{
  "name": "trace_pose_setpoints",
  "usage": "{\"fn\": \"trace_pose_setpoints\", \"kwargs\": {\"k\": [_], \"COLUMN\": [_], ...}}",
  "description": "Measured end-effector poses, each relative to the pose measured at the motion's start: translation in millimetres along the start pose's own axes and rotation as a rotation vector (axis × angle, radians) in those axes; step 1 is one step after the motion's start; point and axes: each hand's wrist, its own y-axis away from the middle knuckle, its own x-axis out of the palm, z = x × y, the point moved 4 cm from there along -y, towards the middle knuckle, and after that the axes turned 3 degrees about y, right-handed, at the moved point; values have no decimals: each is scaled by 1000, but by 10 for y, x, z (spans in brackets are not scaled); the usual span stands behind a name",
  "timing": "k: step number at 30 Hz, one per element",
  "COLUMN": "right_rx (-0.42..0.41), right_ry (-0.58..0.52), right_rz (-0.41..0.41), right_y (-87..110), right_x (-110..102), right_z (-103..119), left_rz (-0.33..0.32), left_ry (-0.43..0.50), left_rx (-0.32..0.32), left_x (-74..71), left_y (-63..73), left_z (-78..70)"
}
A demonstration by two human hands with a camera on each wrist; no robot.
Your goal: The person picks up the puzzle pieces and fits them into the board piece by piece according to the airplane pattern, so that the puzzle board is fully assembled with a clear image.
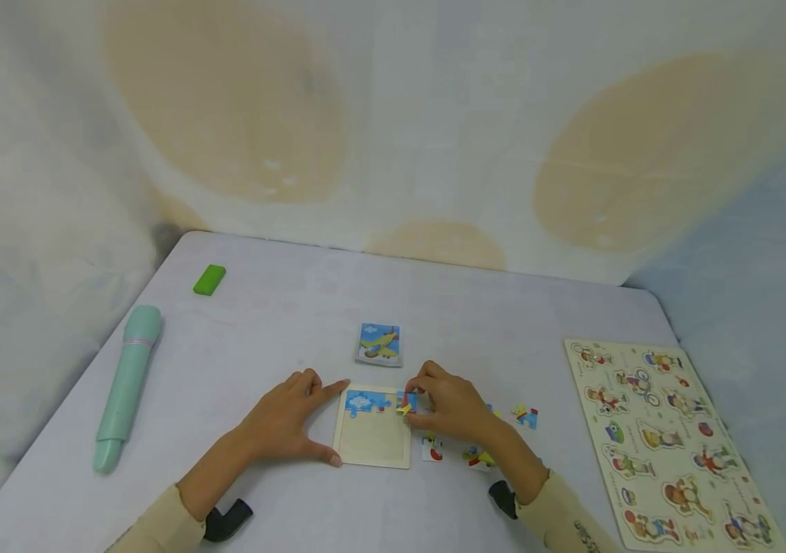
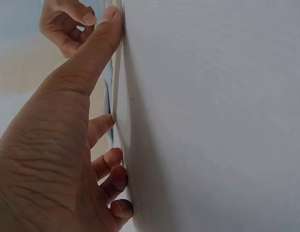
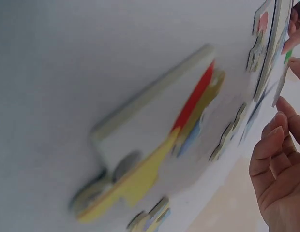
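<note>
Wooden frame [image 1: 373, 445] steadied at left edge by left hand [image 1: 282, 421], ungrasping, thumb-forefinger spread; right hand [image 1: 458, 407] pinches puzzle piece [image 1: 402, 403] at far-right corner: best lowered flat, squarely.

A white table [image 1: 282, 307] carries a small green block [image 1: 210, 280] near its far left corner. Closer to the front, along the left edge, lies a mint-green tube [image 1: 127, 384] — thicker at its far end, narrower at the near one. Over on the right rests a cream board [image 1: 628, 355] covered with colourful cartoon figures. Behind everything rises a pale backdrop [image 1: 434, 115] — large tan blotches across it.
</note>
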Motion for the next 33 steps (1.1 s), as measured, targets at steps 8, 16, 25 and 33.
{"fn": "trace_pose_setpoints", "kwargs": {"k": [8, 16, 25, 33], "right_rx": [-19, -58, -83, -96], "right_ry": [40, 98, 105, 178], "right_rz": [38, 16, -3, -18], "right_y": [-47, -66, -52, -50], "right_x": [63, 112, 110, 137], "right_z": [78, 90, 152, 162], "left_rz": [1, -11, -15, -18], "left_ry": [-2, 15, 26, 19], "left_rx": [-6, -3, -10, -3], "left_x": [10, 2, 16, 15], "left_y": [9, 9, 13, 5], "left_z": [11, 3, -2, 15]}}
